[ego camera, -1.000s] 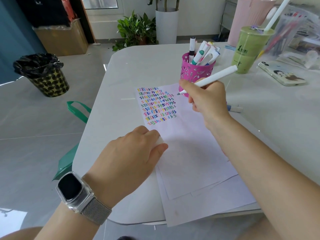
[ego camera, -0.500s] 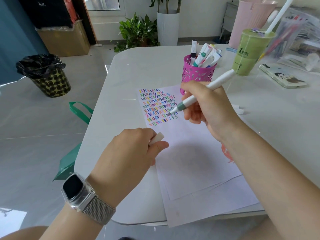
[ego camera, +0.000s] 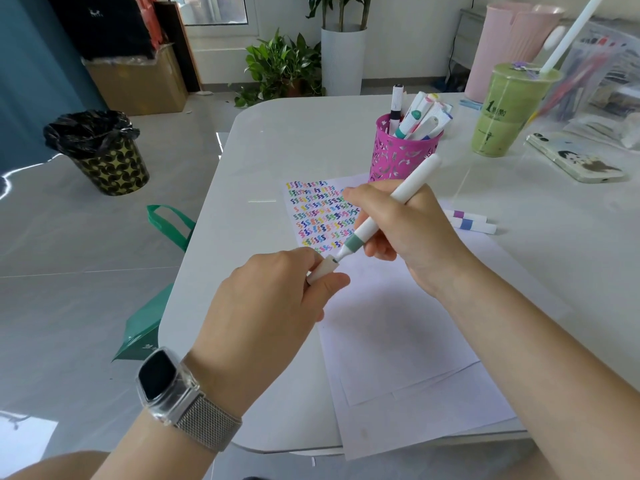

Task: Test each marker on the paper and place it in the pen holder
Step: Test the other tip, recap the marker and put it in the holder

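My right hand (ego camera: 405, 233) grips a white marker (ego camera: 391, 206) with a grey-green collar, its tip pointing down-left. My left hand (ego camera: 270, 303) pinches the white cap (ego camera: 322, 270), and the marker's tip sits at the cap's mouth. Both are just above the white paper (ego camera: 388, 317), whose top part carries rows of coloured squiggles (ego camera: 318, 213). Behind my right hand stands the pink pen holder (ego camera: 398, 150) with several markers in it. Two more markers (ego camera: 471, 221), purple and blue banded, lie on the table to the right of my right hand.
A green drink cup (ego camera: 505, 112) with a straw and a phone (ego camera: 575, 157) sit at the table's back right, beside a clear plastic bag (ego camera: 609, 74). On the floor at left are a black-lined bin (ego camera: 100, 154) and a green bag (ego camera: 152, 306). The table edge (ego camera: 194, 258) runs along the left.
My right hand brought the marker down from the squiggles toward me. My left hand lifted the cap up to meet the tip.
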